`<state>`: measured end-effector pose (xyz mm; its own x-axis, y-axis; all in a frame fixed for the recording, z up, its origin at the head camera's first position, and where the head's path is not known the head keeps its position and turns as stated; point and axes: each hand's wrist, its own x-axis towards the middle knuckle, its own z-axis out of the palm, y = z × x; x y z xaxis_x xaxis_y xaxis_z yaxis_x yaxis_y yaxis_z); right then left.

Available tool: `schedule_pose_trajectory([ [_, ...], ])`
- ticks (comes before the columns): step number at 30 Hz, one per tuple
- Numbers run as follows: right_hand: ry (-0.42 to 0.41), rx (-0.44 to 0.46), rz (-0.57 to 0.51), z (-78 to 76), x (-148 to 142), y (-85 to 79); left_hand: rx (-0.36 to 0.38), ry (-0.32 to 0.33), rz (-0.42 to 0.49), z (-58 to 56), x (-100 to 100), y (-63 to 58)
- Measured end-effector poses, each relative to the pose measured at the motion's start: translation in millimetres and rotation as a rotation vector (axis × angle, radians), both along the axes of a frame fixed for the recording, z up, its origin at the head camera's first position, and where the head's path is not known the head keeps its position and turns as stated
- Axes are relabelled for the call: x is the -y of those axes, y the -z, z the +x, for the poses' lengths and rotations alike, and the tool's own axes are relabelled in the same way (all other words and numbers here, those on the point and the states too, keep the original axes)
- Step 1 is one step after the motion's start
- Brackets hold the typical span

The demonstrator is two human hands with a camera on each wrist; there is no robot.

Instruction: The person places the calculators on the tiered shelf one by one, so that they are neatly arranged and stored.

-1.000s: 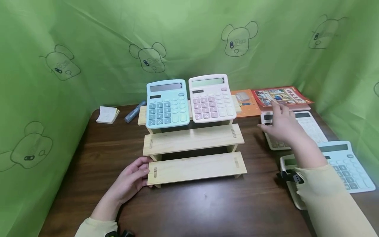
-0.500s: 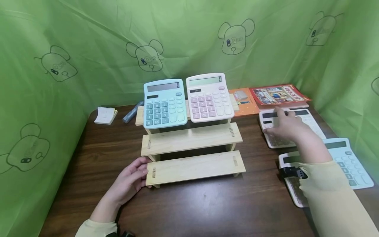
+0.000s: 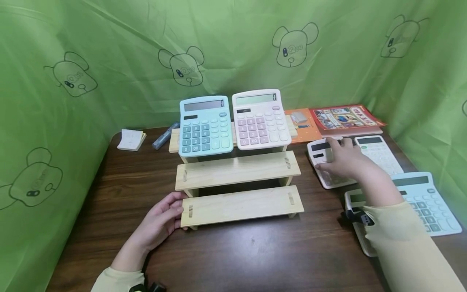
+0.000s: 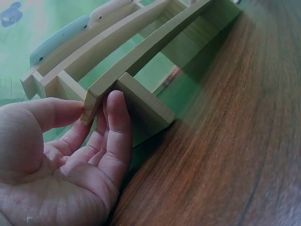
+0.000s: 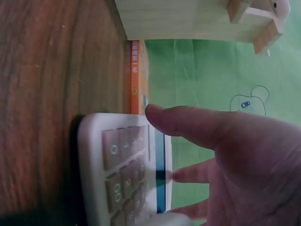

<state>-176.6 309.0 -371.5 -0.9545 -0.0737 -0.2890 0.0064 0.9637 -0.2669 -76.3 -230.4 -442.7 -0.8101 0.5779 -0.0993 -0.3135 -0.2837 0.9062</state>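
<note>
My left hand point(image 3: 166, 215) pinches the left end of the lowest step of a tiered wooden stand point(image 3: 240, 207); in the left wrist view the thumb point(image 4: 66, 113) touches the board's end and fingers reach underneath. A blue calculator point(image 3: 206, 126) and a white calculator with pink keys point(image 3: 260, 119) lean on the stand's top tier. On the right, my right hand point(image 3: 344, 160) grips a white calculator point(image 3: 323, 154) over its face, thumb near its left edge. In the right wrist view its pinkish keys point(image 5: 122, 169) show; the hand hides its right part.
Another white calculator point(image 3: 383, 156) lies just right of the gripped one. Nearer stand a blue calculator point(image 3: 430, 207) and a pale one point(image 3: 361, 239), partly under the sleeve. Behind are a red booklet point(image 3: 346, 117) and an orange book point(image 3: 305, 125). A notepad point(image 3: 130, 140) and blue-grey stick point(image 3: 166, 136) lie left.
My right hand has come down onto the white calculator and shifted it left, away from the white one beside it. The left hand keeps its place on the stand.
</note>
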Motion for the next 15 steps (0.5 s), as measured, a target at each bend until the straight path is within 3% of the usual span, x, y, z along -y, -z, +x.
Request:
schedule_pose_trajectory([
  [12, -0.084, 0.015, 0.027, 2.1, 21, 14.7, -0.007, -0.006, -0.013, 0.9, -1, 0.3],
  [15, -0.074, 0.016, 0.017, 3.4, 27, 16.6, -0.013, -0.003, -0.016, -0.1, -1, -2.0],
])
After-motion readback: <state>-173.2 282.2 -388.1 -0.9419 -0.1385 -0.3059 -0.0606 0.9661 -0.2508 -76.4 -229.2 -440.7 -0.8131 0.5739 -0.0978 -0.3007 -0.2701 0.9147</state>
